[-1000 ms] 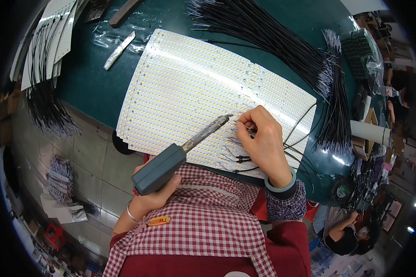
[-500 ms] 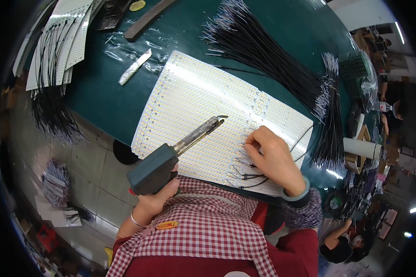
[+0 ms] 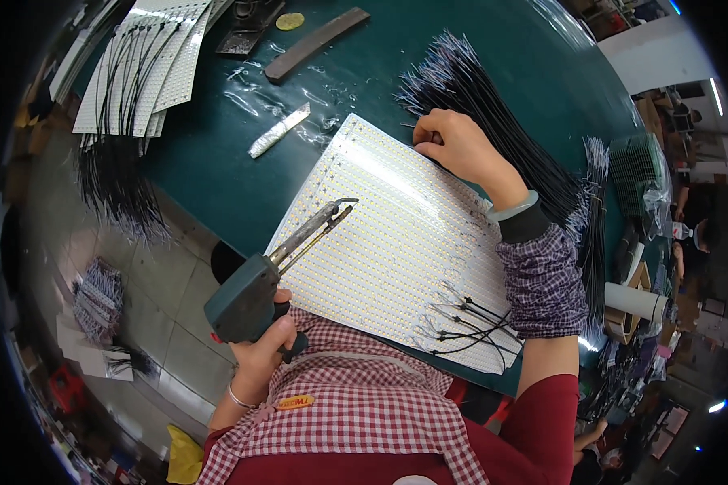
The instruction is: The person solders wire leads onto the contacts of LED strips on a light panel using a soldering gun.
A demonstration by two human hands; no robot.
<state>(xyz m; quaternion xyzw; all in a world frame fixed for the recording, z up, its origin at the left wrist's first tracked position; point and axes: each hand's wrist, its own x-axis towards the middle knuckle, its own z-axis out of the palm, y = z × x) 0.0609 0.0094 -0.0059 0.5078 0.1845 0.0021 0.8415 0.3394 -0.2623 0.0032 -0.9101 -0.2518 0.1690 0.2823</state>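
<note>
My left hand [image 3: 268,346] grips the handle of a dark green soldering gun [image 3: 241,301]. Its long metal barrel points up and right, and the bent tip hovers above a stack of white LED boards [image 3: 380,218] covered in rows of small yellowish chips. At the far edge of the boards, my right hand [image 3: 465,149] pinches a black wire, of which only a short end [image 3: 407,125] shows left of the fingers. Just beyond lies a thick bundle of black wires [image 3: 505,113] with pale stripped ends. Several short black wires [image 3: 473,323] are on the near right part of the boards.
More boards with black wires [image 3: 133,77] overhang the table's left edge. A foil-wrapped stick [image 3: 280,129], a dark metal bar [image 3: 315,44] and a yellow disc [image 3: 289,21] lie on the green table. To the right are another wire bundle [image 3: 595,218] and a white roll [image 3: 635,301].
My right hand has moved from the near right of the boards to their far edge and closed on a wire. The soldering gun has drifted left relative to the boards. The view has shifted slightly.
</note>
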